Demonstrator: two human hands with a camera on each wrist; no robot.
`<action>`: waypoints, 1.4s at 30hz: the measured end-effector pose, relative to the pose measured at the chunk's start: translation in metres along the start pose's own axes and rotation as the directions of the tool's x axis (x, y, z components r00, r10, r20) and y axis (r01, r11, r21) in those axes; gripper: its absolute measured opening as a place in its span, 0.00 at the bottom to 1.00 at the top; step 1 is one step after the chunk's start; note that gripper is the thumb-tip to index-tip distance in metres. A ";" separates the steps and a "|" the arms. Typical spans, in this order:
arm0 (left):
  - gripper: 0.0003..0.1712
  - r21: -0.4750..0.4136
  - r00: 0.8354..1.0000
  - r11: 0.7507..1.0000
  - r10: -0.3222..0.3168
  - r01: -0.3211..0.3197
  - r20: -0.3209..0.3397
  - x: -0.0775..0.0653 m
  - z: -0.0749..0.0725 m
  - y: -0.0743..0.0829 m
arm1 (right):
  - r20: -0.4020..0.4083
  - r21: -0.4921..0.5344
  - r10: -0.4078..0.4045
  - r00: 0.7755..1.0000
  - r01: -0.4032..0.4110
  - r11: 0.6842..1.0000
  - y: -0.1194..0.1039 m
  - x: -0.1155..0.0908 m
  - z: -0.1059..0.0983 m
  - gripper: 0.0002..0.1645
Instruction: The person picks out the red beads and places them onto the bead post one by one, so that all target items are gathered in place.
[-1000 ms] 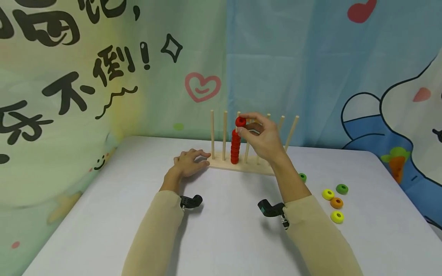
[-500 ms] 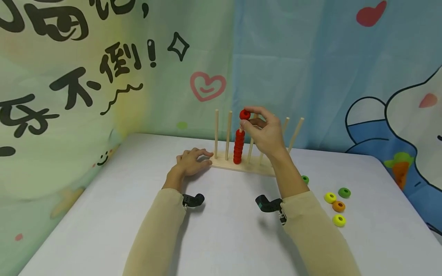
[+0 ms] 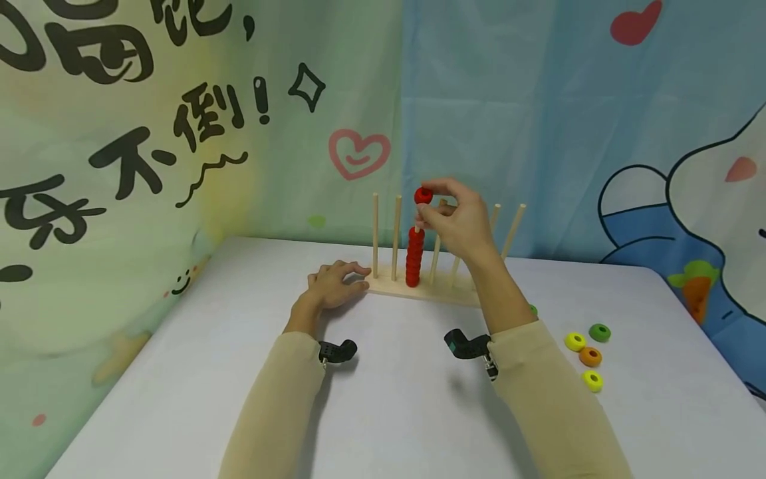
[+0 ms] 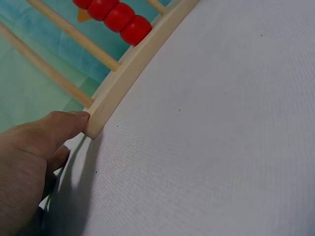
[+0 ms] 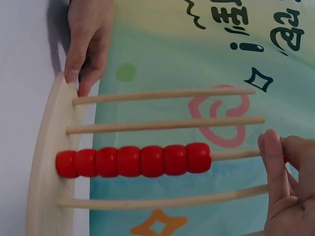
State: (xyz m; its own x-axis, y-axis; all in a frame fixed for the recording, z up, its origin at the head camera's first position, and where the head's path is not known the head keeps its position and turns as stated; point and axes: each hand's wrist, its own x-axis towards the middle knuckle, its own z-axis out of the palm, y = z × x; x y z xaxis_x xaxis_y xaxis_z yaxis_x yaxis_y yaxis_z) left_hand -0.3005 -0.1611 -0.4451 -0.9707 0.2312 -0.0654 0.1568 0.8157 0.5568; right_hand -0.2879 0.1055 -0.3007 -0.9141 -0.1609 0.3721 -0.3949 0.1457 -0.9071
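My right hand (image 3: 459, 219) pinches a red bead (image 3: 423, 195) between thumb and fingers at the upper end of the third peg from the left. Below it a stack of several red beads (image 3: 414, 258) fills the lower part of that peg, with bare wood (image 5: 234, 155) between stack and fingers. In the right wrist view the pinched bead is almost wholly hidden by the fingers. At the left end of the wooden peg stand's base (image 3: 397, 287), my left hand (image 3: 332, 284) grips the corner. The left wrist view shows its thumb (image 4: 69, 123) pressed against that end.
Other upright pegs (image 3: 375, 236) on the stand carry no beads where visible. On the white table (image 3: 395, 386) at right lie yellow beads (image 3: 576, 342), an orange bead (image 3: 590, 357) and a green bead (image 3: 600, 332). Another green bead (image 3: 534, 310) is partly behind my right forearm. A printed curtain (image 3: 473, 120) hangs behind.
My right hand has risen a little with the red bead, widening the gap above the red stack. The left hand stays at the stand's end. The head view has shifted slightly.
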 end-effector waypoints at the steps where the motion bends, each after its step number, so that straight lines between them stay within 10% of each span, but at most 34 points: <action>1: 0.25 0.003 1.000 1.000 0.002 -0.002 -0.003 0.000 0.001 0.000 | 0.003 -0.012 0.002 1.000 -0.002 1.000 0.001 0.000 -0.001 0.24; 20: 0.24 0.016 1.000 1.000 0.013 -0.013 -0.004 0.001 0.002 0.006 | 0.066 -0.226 -0.160 0.985 0.171 0.959 0.003 -0.040 -0.019 0.26; 30: 0.24 0.023 0.999 0.999 0.033 -0.033 0.009 0.003 0.004 0.012 | 0.136 -0.298 -0.025 0.990 0.065 0.952 0.002 -0.081 -0.050 0.22; 42: 0.25 0.049 0.999 0.998 0.036 -0.035 -0.005 0.000 -0.004 0.004 | 0.297 -0.415 -0.028 0.954 0.156 0.896 0.014 -0.102 -0.060 0.22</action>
State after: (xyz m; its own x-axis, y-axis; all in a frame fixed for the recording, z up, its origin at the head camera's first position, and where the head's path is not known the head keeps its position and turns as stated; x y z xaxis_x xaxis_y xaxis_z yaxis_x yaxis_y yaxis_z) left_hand -0.3009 -0.1597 -0.4400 -0.9654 0.2575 -0.0412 0.1998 0.8319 0.5177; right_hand -0.2054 0.1828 -0.3399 -0.8341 -0.4479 0.3219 -0.5343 0.5110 -0.6734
